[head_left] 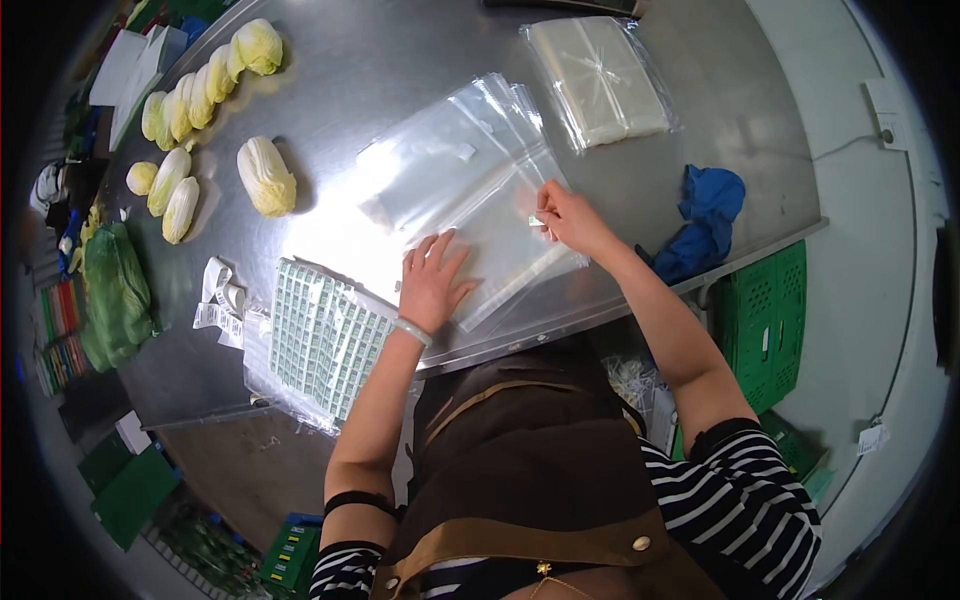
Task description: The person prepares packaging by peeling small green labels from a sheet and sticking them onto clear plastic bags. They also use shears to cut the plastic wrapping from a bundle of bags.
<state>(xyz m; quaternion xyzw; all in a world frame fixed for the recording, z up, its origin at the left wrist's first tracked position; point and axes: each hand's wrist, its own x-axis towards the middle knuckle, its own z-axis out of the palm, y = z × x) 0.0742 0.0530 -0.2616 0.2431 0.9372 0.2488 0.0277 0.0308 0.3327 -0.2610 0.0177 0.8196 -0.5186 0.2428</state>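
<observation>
Clear plastic bags (425, 185) lie flat in a loose, overlapping stack on the steel table in front of me. My left hand (432, 285) rests on the lower left part of the top bag, its fingers spread. Over the right side of the same bag, my right hand (570, 218) pinches a small white and green sticker (536, 221) between thumb and fingertips. Sheets of similar small green and white stickers (325, 325) lie beside my left forearm, partly on a clear plastic sleeve.
A Chinese cabbage (266, 178) lies left of the bags, with several more cabbages (200, 92) behind. A wrapped pack (598, 78) and a crumpled blue cloth (703, 225) are on the right. Left are a label strip (222, 300) and a green net bag (115, 295). Green crates (768, 320) stand below.
</observation>
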